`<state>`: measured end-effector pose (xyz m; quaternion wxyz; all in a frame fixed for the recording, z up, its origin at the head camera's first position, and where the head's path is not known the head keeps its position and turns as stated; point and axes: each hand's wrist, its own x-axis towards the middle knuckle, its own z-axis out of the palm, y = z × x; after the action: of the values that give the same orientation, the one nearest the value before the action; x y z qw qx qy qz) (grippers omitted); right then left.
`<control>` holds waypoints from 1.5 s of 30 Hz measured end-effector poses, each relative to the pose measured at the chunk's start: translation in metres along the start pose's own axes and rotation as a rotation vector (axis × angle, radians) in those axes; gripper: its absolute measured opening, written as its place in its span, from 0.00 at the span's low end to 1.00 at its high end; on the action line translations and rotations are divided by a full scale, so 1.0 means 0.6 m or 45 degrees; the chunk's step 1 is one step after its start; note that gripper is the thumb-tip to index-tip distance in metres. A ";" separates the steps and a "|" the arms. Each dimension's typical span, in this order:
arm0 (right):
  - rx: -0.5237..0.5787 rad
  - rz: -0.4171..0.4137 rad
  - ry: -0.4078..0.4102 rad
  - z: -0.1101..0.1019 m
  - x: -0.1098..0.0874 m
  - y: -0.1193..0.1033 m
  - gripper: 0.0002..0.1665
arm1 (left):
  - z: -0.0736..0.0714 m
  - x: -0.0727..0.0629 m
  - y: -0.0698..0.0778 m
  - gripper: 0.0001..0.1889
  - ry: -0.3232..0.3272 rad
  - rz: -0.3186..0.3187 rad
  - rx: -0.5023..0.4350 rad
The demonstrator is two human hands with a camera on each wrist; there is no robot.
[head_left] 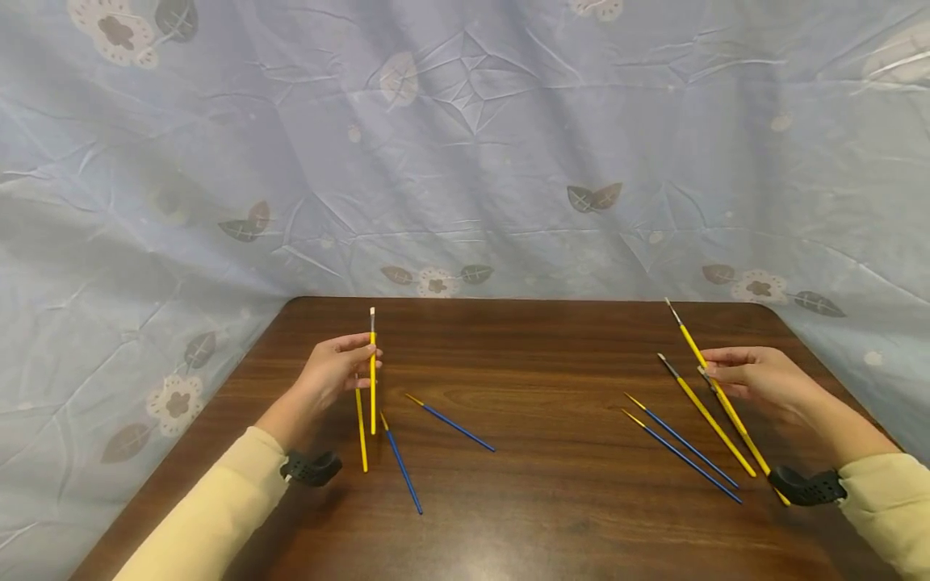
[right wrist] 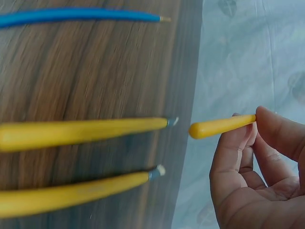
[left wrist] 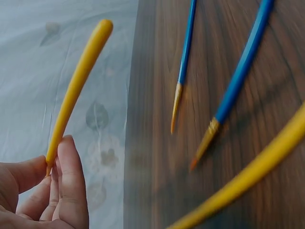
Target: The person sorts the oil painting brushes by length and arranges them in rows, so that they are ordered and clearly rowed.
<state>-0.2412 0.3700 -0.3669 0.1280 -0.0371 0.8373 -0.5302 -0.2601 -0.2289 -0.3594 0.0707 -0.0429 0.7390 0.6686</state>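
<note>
My left hand [head_left: 336,367] pinches a yellow paintbrush [head_left: 374,399] by its handle, bristles up, over the left side of the table. Below it lies another yellow paintbrush [head_left: 362,440], its upper part hidden by the fingers. In the left wrist view, thumb and fingertips meet on the held handle [left wrist: 78,78]. On the far side, my right hand [head_left: 773,383] pinches a yellow paintbrush [head_left: 693,343] between thumb and fingers, bristles pointing up and left. Two yellow paintbrushes lie near it, one [head_left: 715,424] left of the hand and one [head_left: 751,440] partly under it.
Beside the left hand, two blue paintbrushes [head_left: 458,428] [head_left: 403,472] lie apart on the brown wooden table [head_left: 538,355]. Two more blue paintbrushes [head_left: 683,440] [head_left: 686,458] lie nearly parallel at the right. A patterned grey-blue cloth [head_left: 472,177] hangs behind the table edge.
</note>
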 end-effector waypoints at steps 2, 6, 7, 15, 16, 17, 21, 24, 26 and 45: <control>-0.002 -0.012 -0.008 0.008 0.004 -0.004 0.41 | 0.015 0.006 0.001 0.24 0.001 -0.014 0.003; -0.041 -0.026 -0.032 0.024 0.011 -0.012 0.39 | 0.041 0.017 0.003 0.23 -0.016 -0.050 0.004; -0.052 -0.029 -0.038 0.028 0.013 -0.014 0.39 | 0.047 0.019 0.003 0.23 -0.018 -0.062 0.002; -0.024 -0.041 -0.057 0.055 0.026 -0.031 0.37 | 0.094 0.032 0.002 0.22 -0.041 -0.111 -0.015; -0.027 -0.039 -0.054 0.059 0.028 -0.032 0.36 | 0.099 0.034 0.001 0.22 -0.041 -0.117 -0.026; -0.021 -0.035 -0.053 0.063 0.030 -0.034 0.36 | 0.104 0.036 0.001 0.23 -0.047 -0.119 -0.032; -0.011 -0.030 -0.067 0.080 0.039 -0.045 0.35 | 0.122 0.043 -0.002 0.23 -0.055 -0.129 -0.070; 0.010 -0.034 -0.077 0.093 0.048 -0.052 0.34 | 0.136 0.046 -0.003 0.23 -0.062 -0.129 -0.090; 0.042 -0.034 -0.078 0.102 0.056 -0.056 0.33 | 0.144 0.048 -0.002 0.24 -0.075 -0.129 -0.086; 0.177 0.019 -0.048 0.196 0.127 -0.096 0.28 | 0.232 0.099 0.014 0.32 -0.259 -0.095 -0.126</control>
<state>-0.2893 0.2266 -0.3760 0.1499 -0.0318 0.7962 -0.5853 -0.3132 -0.0877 -0.3742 0.1680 -0.0058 0.6918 0.7022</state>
